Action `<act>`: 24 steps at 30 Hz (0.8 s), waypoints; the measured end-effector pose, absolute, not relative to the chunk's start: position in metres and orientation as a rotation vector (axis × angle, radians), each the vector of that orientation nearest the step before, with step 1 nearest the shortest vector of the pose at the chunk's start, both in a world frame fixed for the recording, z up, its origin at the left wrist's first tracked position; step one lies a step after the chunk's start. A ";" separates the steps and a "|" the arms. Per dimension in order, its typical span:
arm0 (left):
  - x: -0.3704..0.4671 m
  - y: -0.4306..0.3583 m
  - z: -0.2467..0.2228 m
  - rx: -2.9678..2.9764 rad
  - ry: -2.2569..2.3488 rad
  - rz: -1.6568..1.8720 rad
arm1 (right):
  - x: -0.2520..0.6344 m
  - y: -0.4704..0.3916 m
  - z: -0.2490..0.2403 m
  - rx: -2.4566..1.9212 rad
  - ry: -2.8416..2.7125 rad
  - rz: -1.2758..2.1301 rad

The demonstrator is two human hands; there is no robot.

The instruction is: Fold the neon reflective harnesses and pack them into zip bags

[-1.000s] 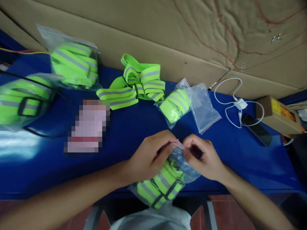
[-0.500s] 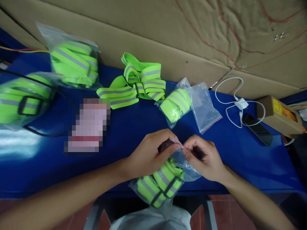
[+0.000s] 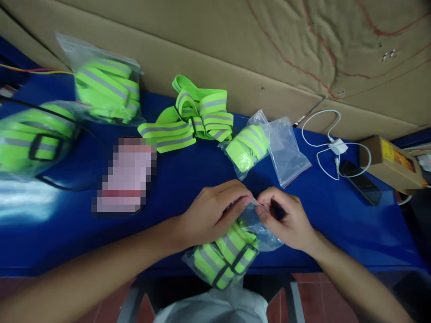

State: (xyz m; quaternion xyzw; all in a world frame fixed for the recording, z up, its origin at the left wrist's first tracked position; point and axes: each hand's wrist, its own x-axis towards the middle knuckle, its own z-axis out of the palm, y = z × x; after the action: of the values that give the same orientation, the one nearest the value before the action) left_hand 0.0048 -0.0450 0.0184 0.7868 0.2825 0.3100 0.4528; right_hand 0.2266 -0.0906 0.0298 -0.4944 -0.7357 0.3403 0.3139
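Observation:
Between my hands hangs a clear zip-lock bag at the table's front edge. Inside it lies a folded neon-green reflective strap with grey stripes and black buckles. The thumb and fingers of my left hand pinch the bag's top edge. Close beside it, my right hand pinches the same edge, where a thin red line shows. Beyond my hands are a smaller bagged green strap and a flat clear bag with a red edge.
A loose green strap lies at the back of the blue table. Bagged straps sit at the left, near a blurred-out phone-shaped object. At the right are a white charger, a dark phone and a cardboard box.
My fingertips have shifted slightly along the bag's top edge, the right ones a little lower. Both hands keep their pinch. The other things stay in place as the view shifts slightly.

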 end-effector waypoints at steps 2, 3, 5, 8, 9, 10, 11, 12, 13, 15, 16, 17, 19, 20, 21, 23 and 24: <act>0.005 -0.045 0.018 1.955 0.731 0.758 | 0.227 -0.091 0.028 -1.312 -1.946 0.877; 0.005 -0.045 0.017 1.961 0.736 0.753 | 0.227 -0.090 0.027 -1.315 -1.947 0.871; 0.005 -0.044 0.016 1.989 0.728 0.745 | 0.226 -0.090 0.025 -1.317 -1.944 0.866; 0.005 -0.043 0.015 2.042 0.714 0.727 | 0.225 -0.089 0.023 -1.298 -1.951 0.863; 0.005 -0.043 0.014 2.051 0.713 0.717 | 0.225 -0.089 0.023 -1.291 -1.953 0.859; 0.005 -0.042 0.013 2.054 0.715 0.709 | 0.224 -0.089 0.023 -1.287 -1.952 0.854; 0.004 -0.042 0.013 2.052 0.721 0.699 | 0.224 -0.089 0.023 -1.284 -1.951 0.849; 0.005 -0.042 0.012 2.047 0.728 0.693 | 0.224 -0.090 0.023 -1.285 -1.948 0.846; 0.005 -0.042 0.012 2.039 0.739 0.690 | 0.225 -0.090 0.023 -1.287 -1.945 0.849; 0.005 -0.042 0.012 2.025 0.750 0.699 | 0.225 -0.091 0.024 -1.289 -1.934 0.865; 0.005 -0.042 0.012 2.020 0.748 0.709 | 0.225 -0.091 0.024 -1.289 -1.928 0.875; 0.005 -0.042 0.013 2.016 0.742 0.721 | 0.225 -0.092 0.025 -1.285 -1.927 0.884; 0.006 -0.043 0.015 2.006 0.730 0.748 | 0.226 -0.093 0.026 -1.273 -1.934 0.887; 0.006 -0.044 0.015 2.000 0.727 0.762 | 0.226 -0.093 0.026 -1.268 -1.940 0.884; 0.006 -0.044 0.016 1.993 0.725 0.769 | 0.226 -0.094 0.027 -1.265 -1.947 0.882; 0.006 -0.044 0.016 1.981 0.706 0.779 | 0.226 -0.094 0.027 -1.267 -1.950 0.884; 0.006 -0.044 0.016 1.977 0.691 0.781 | 0.225 -0.094 0.026 -1.269 -1.947 0.887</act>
State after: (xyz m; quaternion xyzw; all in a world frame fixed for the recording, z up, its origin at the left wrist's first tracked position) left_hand 0.0059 -0.0438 0.0156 0.7952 0.2780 0.3140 0.4379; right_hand 0.2254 -0.0944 0.0265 -0.4830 -0.7413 0.3377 0.3213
